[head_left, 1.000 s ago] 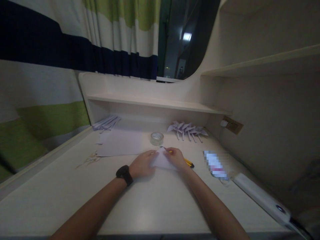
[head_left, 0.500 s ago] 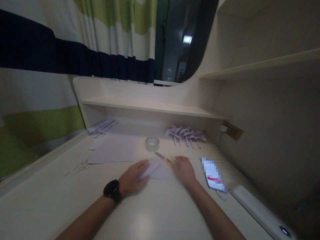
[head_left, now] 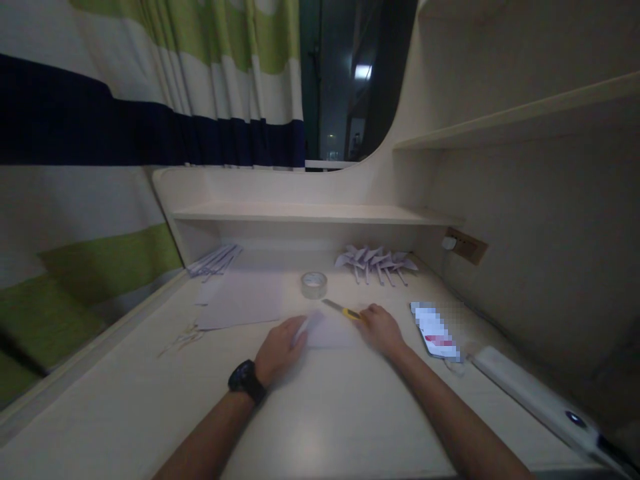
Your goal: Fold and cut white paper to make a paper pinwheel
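A small white paper piece [head_left: 327, 329] lies on the cream desk [head_left: 310, 413] between my hands. My left hand [head_left: 281, 348], with a black watch at the wrist, lifts the paper's left edge with its fingertips. My right hand [head_left: 381, 328] rests on the desk at the paper's right side, its fingers touching the yellow handle of a utility knife [head_left: 340, 308] whose blade points up-left. Whether that hand grips the knife is unclear.
A roll of clear tape [head_left: 314, 284] stands behind the knife. White sheets [head_left: 245, 299] lie at left, with scraps [head_left: 180, 337] nearby. Folded paper pinwheels [head_left: 375, 261] and paper strips [head_left: 215, 259] sit under the shelf. A phone [head_left: 434, 330] and white lamp bar [head_left: 535, 400] lie right.
My right hand has come off the paper and moved right to the knife. My left hand has slid back and lifted the paper's left edge. The camera view shifted slightly.
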### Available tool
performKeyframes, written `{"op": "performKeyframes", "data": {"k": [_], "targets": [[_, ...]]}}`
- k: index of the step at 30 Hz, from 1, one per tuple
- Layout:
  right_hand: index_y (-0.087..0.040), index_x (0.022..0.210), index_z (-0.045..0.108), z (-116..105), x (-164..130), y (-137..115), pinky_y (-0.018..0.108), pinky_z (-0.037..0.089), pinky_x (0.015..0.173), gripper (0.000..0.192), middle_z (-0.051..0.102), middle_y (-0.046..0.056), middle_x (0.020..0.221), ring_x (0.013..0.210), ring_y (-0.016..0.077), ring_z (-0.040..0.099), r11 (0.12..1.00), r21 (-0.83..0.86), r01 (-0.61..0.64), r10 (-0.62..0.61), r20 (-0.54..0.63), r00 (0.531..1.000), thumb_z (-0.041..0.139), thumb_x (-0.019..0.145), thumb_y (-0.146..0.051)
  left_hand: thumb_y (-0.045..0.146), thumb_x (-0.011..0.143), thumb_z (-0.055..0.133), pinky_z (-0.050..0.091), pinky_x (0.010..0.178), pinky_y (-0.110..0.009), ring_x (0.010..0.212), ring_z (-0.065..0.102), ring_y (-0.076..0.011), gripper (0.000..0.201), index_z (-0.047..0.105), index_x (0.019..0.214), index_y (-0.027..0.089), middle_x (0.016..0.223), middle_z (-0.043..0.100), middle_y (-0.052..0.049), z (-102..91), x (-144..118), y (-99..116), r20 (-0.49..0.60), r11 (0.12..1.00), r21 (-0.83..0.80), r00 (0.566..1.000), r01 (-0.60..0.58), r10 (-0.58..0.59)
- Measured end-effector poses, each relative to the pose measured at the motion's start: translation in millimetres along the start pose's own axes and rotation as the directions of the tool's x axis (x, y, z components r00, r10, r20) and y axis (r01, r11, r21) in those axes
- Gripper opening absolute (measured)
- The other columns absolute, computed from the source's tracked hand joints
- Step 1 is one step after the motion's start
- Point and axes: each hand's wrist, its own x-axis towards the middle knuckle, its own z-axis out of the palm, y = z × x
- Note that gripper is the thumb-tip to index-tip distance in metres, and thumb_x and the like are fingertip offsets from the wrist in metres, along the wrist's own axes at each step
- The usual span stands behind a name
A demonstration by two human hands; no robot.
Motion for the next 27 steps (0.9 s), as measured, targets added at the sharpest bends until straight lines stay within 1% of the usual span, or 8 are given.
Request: {"op": "performKeyframes", "data": {"k": [4, 7, 13, 15, 18, 23, 25, 27], "targets": [[-0.018, 0.090, 0.065, -1, -7, -4, 0.027, 0.035, 0.077, 0.037, 0.059, 0.009, 0.089, 0.088, 0.0197, 0.053, 0.999, -0.038, -0.027, 0.024, -0.072, 0.997, 0.038, 0.092, -0.043, 0.027, 0.083, 0.051, 0.041, 0.100, -0.041, 0.111, 0.054, -0.0250, 0.041, 0.054, 0.122, 0.014, 0.121, 0.059, -0.013, 5.6, -1, -3, -0.019, 1.000, -0.009, 1.000, -0.014, 0.014], [-0.017, 0.090, 0.065, -2, -12, -8, 0.027, 0.035, 0.078, 0.035, 0.059, 0.009, 0.089, 0.090, 0.0200, 0.053, 0.996, -0.065, -0.066, 0.060, -0.086, 0.994, 0.039, 0.092, -0.041, 0.028, 0.077, 0.059, 0.038, 0.103, -0.043, 0.117, 0.050, -0.0279, 0.046, 0.056, 0.121, 0.012, 0.126, 0.055, -0.015, 11.4, -3, -8, -0.028, 1.000, -0.011, 0.999, -0.015, 0.015], [-0.017, 0.091, 0.066, -4, -14, -10, 0.027, 0.035, 0.079, 0.034, 0.060, 0.010, 0.090, 0.091, 0.0201, 0.053, 0.986, -0.108, -0.128, 0.120, -0.085, 0.989, 0.041, 0.092, -0.040, 0.030, 0.073, 0.063, 0.038, 0.103, -0.040, 0.121, 0.047, -0.0279, 0.046, 0.059, 0.116, 0.013, 0.138, 0.043, -0.016, 17.6, -1, -17, -0.015, 0.995, -0.068, 0.997, 0.073, -0.074], [-0.018, 0.091, 0.066, -3, -15, -9, 0.027, 0.035, 0.078, 0.034, 0.059, 0.009, 0.090, 0.090, 0.0196, 0.053, 0.987, -0.109, -0.120, 0.111, -0.087, 0.990, 0.040, 0.092, -0.041, 0.028, 0.074, 0.062, 0.038, 0.103, -0.039, 0.122, 0.047, -0.0272, 0.046, 0.058, 0.117, 0.012, 0.137, 0.043, -0.017, 17.5, 0, -18, -0.012, 0.994, -0.071, 0.996, 0.086, -0.087], [-0.019, 0.091, 0.066, -3, -17, -7, 0.027, 0.035, 0.075, 0.036, 0.059, 0.008, 0.090, 0.088, 0.0191, 0.053, 0.988, -0.106, -0.114, 0.105, -0.089, 0.990, 0.038, 0.092, -0.042, 0.029, 0.073, 0.063, 0.037, 0.104, -0.038, 0.122, 0.046, -0.0269, 0.046, 0.058, 0.117, 0.013, 0.134, 0.047, -0.016, 15.7, 0, -17, -0.017, 0.996, -0.070, 0.998, 0.058, -0.059], [-0.019, 0.092, 0.065, -3, -19, -8, 0.027, 0.035, 0.075, 0.038, 0.058, 0.008, 0.090, 0.089, 0.0185, 0.053, 0.989, -0.102, -0.105, 0.097, -0.077, 0.992, 0.037, 0.093, -0.045, 0.038, 0.068, 0.071, 0.039, 0.102, -0.039, 0.116, 0.051, -0.0280, 0.046, 0.064, 0.106, 0.013, 0.128, 0.052, -0.016, 12.0, 4, -12, -0.082, 0.992, -0.118, 0.995, 0.046, -0.056], [-0.019, 0.092, 0.065, -4, -19, -8, 0.027, 0.035, 0.073, 0.039, 0.058, 0.008, 0.092, 0.089, 0.0186, 0.053, 0.988, -0.104, -0.113, 0.107, -0.065, 0.992, 0.037, 0.092, -0.047, 0.042, 0.066, 0.072, 0.040, 0.099, -0.040, 0.111, 0.054, -0.0282, 0.044, 0.067, 0.099, 0.014, 0.122, 0.057, -0.016, 11.0, 7, -11, -0.111, 0.977, -0.193, 0.988, 0.088, -0.111], [-0.018, 0.093, 0.065, -5, -19, -9, 0.027, 0.036, 0.073, 0.040, 0.058, 0.008, 0.092, 0.090, 0.0189, 0.053, 0.989, -0.102, -0.110, 0.105, -0.056, 0.993, 0.037, 0.092, -0.047, 0.043, 0.075, 0.063, 0.040, 0.098, -0.042, 0.107, 0.056, -0.0272, 0.031, 0.070, 0.086, 0.016, 0.114, 0.062, -0.013, 9.7, 10, -10, -0.115, 0.932, -0.320, 0.970, 0.167, -0.214]]}}
